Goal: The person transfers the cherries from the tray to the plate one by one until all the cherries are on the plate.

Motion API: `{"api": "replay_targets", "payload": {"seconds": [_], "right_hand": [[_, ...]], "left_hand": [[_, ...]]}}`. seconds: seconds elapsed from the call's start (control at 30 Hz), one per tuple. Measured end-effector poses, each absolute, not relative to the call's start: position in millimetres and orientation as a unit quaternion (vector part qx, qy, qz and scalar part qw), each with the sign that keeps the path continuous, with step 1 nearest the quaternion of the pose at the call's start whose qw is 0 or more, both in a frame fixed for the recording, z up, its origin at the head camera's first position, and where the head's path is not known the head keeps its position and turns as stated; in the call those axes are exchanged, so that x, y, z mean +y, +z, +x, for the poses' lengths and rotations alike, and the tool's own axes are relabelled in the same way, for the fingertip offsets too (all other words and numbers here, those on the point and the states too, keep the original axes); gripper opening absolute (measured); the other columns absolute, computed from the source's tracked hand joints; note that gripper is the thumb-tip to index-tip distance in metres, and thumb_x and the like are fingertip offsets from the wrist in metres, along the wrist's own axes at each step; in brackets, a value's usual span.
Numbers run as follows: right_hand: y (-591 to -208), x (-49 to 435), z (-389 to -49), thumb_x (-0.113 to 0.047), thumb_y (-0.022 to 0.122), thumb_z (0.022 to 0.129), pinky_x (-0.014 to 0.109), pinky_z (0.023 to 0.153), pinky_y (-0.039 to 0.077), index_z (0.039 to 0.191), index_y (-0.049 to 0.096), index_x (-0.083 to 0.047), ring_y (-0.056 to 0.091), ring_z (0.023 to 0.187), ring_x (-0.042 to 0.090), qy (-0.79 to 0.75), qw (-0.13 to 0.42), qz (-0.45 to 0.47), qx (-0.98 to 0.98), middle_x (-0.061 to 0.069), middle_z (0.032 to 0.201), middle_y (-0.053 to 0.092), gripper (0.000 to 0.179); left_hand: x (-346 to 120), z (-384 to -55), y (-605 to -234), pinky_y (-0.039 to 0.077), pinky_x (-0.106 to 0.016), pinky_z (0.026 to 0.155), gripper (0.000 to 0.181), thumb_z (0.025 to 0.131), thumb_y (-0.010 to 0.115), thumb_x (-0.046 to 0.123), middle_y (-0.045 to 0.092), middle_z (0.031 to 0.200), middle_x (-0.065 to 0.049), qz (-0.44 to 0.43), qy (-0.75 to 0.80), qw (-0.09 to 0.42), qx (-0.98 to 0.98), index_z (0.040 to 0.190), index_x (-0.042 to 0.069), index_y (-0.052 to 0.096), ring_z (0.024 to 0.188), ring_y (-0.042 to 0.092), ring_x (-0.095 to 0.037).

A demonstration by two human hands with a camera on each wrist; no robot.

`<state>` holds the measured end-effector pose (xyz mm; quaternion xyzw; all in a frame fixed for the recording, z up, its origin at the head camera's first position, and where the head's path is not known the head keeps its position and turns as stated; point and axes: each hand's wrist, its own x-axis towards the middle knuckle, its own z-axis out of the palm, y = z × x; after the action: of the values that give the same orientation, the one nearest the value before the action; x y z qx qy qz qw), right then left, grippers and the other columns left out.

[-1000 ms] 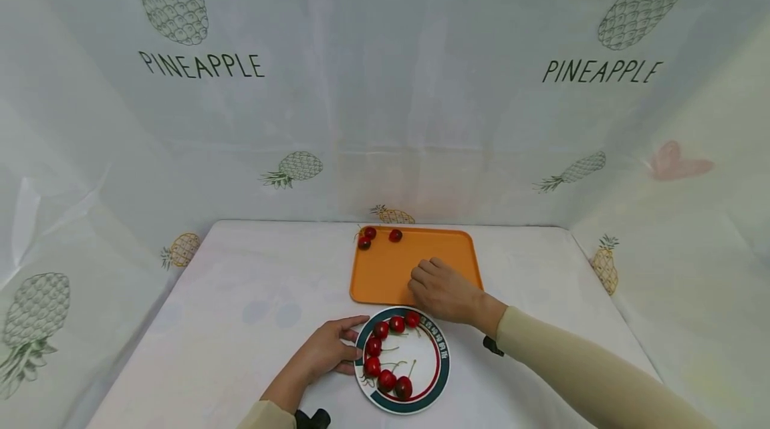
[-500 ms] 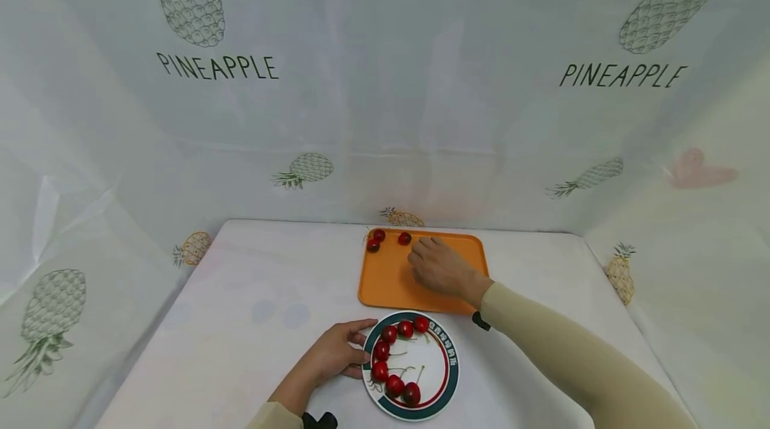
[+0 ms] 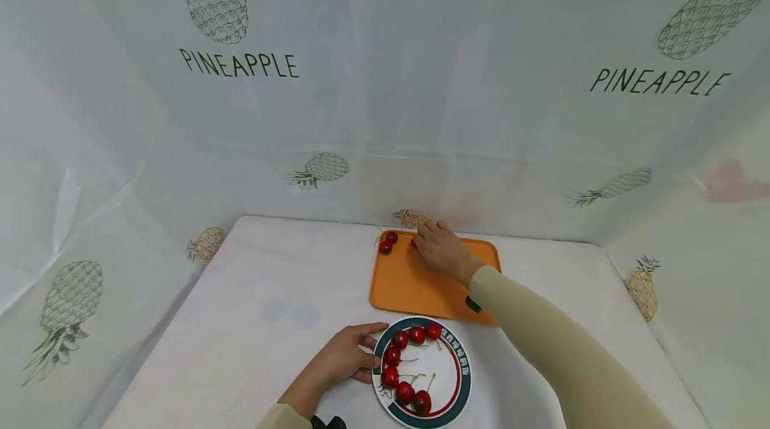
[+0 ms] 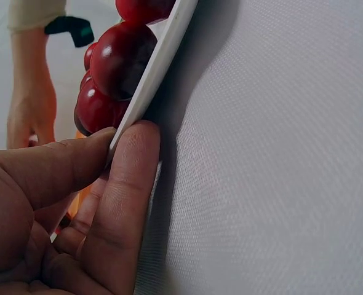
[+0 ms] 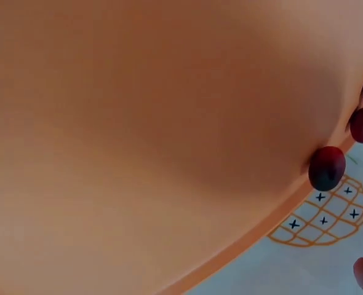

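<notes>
Head view, glossy red stemmed cherries (image 3: 390,377), left grip (image 3: 349,353) pinching plate (image 3: 442,372), right grip (image 3: 443,248) loose

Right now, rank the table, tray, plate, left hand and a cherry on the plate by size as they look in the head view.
1. Table
2. Tray and plate: too close to rank; the right hand covers part of the tray
3. Left hand
4. Cherry

The head camera looks forward and down from well back, taking in the worktop (image 3: 289,268) and backdrop (image 3: 391,95). The left wrist camera sits close, facing the plate (image 3: 444,372) edge-on (tilted, with the right arm (image 4: 31,80) beyond). The right looks closely over the tray (image 3: 409,289). Head and left wrist share the plate; head and right wrist, the tray.
</notes>
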<state>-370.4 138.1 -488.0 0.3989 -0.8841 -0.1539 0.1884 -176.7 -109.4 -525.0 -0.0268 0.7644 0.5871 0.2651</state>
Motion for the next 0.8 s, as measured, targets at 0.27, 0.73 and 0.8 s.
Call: {"api": "replay_targets", "payload": {"seconds": [0.27,0.73,0.8], "right_hand": [[-497.6,115.9,-392.1,-0.028,0.058,0.108,0.039,0.084,0.041,0.118,0.068,-0.002,0.050,0.108,0.033,-0.195,0.160,0.359,-0.898,0.013,0.123,0.062,0.029],[-505.9,104.2,-397.3,-0.032,0.058,0.108,0.047,0.105,0.047,0.124,0.072,-0.010,0.050,0.127,0.034,-0.228,0.112,0.353,-0.901,0.012,0.135,0.058,0.030],[-506.9,102.2,-396.7,-0.032,0.057,0.108,0.046,0.101,0.048,0.122,0.071,-0.011,0.051,0.122,0.033,-0.220,0.119,0.370,-0.895,0.011,0.129,0.059,0.029]], "left_hand": [[-107.0,-177.0,-523.9,0.067,-0.033,0.062,0.066,0.085,0.080,-0.007,0.064,0.103,-0.009,-0.047,0.571,0.262,0.776,0.144,0.019,0.066,0.076,0.070,-0.020],[-105.8,-176.5,-524.0,0.067,-0.033,0.061,0.065,0.085,0.079,-0.009,0.064,0.101,-0.008,-0.045,0.573,0.252,0.779,0.142,0.020,0.067,0.074,0.070,-0.020],[-107.8,-177.3,-525.1,0.067,-0.033,0.061,0.065,0.085,0.080,-0.008,0.064,0.101,-0.008,-0.047,0.571,0.252,0.780,0.142,0.020,0.067,0.074,0.070,-0.020]]}}
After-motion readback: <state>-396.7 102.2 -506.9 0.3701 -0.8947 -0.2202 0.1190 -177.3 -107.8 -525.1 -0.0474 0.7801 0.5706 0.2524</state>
